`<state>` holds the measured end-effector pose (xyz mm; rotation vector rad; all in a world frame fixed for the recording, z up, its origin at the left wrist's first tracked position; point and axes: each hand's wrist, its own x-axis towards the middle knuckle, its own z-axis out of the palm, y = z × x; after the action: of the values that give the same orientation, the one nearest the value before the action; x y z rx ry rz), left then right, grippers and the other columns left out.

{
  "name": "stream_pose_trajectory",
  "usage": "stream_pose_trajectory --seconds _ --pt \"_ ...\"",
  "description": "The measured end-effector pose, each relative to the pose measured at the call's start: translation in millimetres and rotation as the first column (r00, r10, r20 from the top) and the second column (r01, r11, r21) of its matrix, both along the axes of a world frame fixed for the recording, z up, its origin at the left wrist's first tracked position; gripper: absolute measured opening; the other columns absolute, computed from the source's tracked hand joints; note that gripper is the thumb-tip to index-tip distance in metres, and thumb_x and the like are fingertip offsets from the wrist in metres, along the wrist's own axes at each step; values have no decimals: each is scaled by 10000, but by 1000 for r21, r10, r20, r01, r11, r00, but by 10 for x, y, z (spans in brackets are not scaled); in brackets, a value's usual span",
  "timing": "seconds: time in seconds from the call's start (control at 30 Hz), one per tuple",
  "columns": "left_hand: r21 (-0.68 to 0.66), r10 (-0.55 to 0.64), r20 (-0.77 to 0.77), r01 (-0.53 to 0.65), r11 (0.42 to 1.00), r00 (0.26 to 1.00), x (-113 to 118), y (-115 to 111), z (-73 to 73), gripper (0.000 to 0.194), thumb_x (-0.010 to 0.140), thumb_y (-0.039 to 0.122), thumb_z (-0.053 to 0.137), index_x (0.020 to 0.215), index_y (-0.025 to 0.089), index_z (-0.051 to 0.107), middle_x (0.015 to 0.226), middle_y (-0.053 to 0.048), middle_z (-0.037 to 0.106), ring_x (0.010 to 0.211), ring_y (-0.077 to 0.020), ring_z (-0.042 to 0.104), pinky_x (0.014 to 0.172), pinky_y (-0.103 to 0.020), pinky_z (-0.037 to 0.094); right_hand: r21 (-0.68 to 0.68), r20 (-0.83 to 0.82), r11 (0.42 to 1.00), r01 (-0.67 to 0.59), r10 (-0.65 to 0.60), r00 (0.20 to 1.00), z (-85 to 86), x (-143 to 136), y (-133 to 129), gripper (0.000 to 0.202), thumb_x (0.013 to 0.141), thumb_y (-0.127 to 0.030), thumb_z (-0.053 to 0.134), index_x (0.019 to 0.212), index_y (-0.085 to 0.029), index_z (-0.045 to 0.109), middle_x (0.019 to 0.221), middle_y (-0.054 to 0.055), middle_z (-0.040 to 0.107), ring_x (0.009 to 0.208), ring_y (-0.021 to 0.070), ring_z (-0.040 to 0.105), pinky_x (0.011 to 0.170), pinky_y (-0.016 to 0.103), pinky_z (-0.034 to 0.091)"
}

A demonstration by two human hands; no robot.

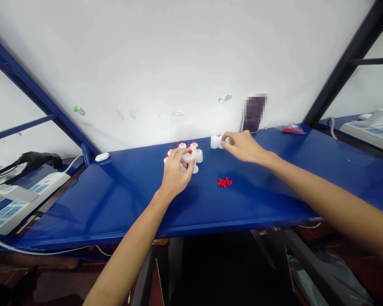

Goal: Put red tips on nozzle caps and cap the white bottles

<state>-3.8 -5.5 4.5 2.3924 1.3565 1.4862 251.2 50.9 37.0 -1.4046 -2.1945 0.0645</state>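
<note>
My left hand (175, 172) is closed round a small white bottle with a red cap (188, 157), held among a cluster of similar red-capped white bottles (199, 155). A white round base (195, 169) shows just beside its thumb. Toward the back of the table, my right hand (242, 145) has its thumb and forefinger curled round a white cylindrical piece (227, 140), mostly covered by the fingers. Next to it stand plain white cylinders (214, 142). A small heap of red caps (225, 182) lies on the blue table between my forearms.
The blue table (115, 204) backs onto a white wall. A phone-like dark device (250, 124) leans there, with a clear bag of red pieces (290, 128) to its right. A white oval case (102, 157) lies back left; power strips (35, 195) flank the table.
</note>
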Motion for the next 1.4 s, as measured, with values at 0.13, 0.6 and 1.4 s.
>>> stream_pose_trajectory --seconds 0.13,0.6,1.4 --pt "8 22 -112 -21 1000 993 -12 34 -50 207 884 236 634 1081 179 602 1000 -41 700 701 -130 625 744 -281 499 -59 -1 991 118 -118 993 5 135 405 242 872 -286 521 1014 -163 674 660 47 634 671 226 564 708 350 394" --pt "154 140 -360 -90 984 923 -95 141 -59 171 948 249 567 1055 183 682 971 -67 738 923 -242 601 829 -379 429 74 -82 981 179 -173 982 3 79 628 260 889 -305 506 999 -171 700 755 82 667 748 245 578 718 360 408" --pt "-240 -285 -186 238 941 940 153 -86 -94 382 940 363 543 1277 186 512 1072 -70 663 699 -140 572 703 -292 474 -335 -580 771 -542 285 763 -191 -180 -276 284 845 -473 630 871 -190 633 482 -107 290 479 88 240 503 268 206"
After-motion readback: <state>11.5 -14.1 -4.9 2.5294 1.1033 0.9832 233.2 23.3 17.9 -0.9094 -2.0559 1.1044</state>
